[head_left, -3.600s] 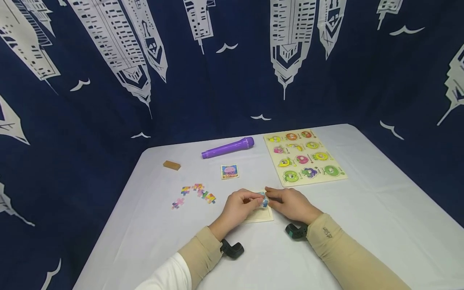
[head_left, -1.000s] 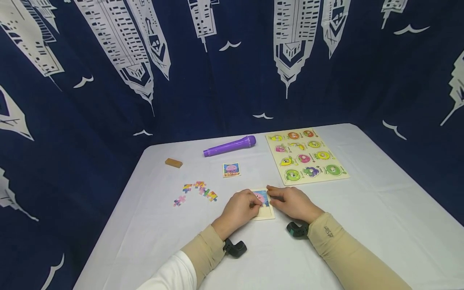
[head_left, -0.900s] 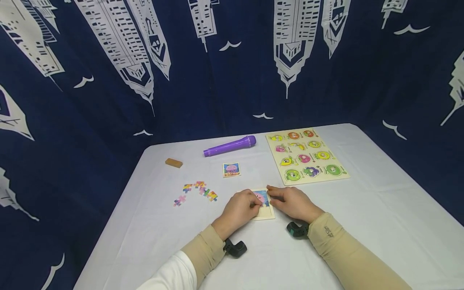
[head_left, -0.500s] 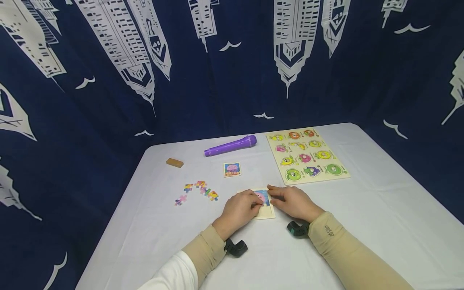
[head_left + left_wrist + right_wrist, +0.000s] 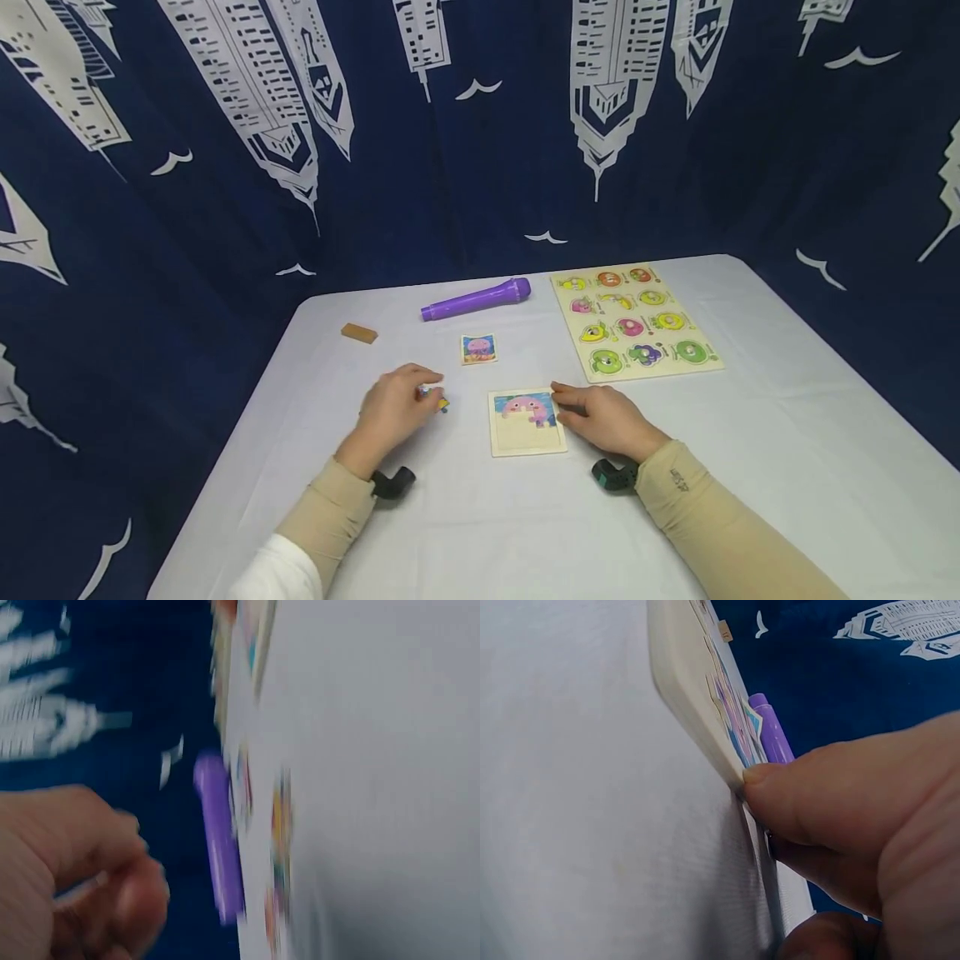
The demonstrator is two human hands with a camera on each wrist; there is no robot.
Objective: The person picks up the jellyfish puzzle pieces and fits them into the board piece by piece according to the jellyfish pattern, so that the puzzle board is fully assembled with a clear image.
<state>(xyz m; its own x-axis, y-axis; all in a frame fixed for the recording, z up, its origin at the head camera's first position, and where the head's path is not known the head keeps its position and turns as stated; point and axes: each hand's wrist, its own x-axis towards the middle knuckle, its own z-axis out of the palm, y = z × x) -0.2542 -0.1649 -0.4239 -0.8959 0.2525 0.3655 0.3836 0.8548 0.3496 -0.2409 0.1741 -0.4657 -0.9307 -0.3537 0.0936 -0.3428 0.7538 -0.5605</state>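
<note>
A small square jigsaw board [image 5: 525,442] lies flat in the middle of the table, its upper part filled with a pink octopus picture on blue. My right hand [image 5: 607,421] holds its right edge near the far corner; the right wrist view shows the thumb [image 5: 772,796] against the rim. My left hand [image 5: 397,408] is left of the board, over the loose jigsaw pieces [image 5: 444,404], hiding most of them in the head view. Its fingers are loosely bent, with nothing visible between them. The blurred left wrist view shows several loose pieces [image 5: 280,832] apart from the fingers.
A finished-looking small octopus picture [image 5: 478,349] lies behind the board. Farther back are a purple toy microphone [image 5: 476,300] and a brown wooden block [image 5: 359,333]. A large fruit puzzle board [image 5: 637,325] lies at the back right. White cloth covers the table [image 5: 787,458].
My left hand placed a piece in the board between the oldest frame and one second ago. It has since left the board and moved left over the loose pieces. The right hand stays put.
</note>
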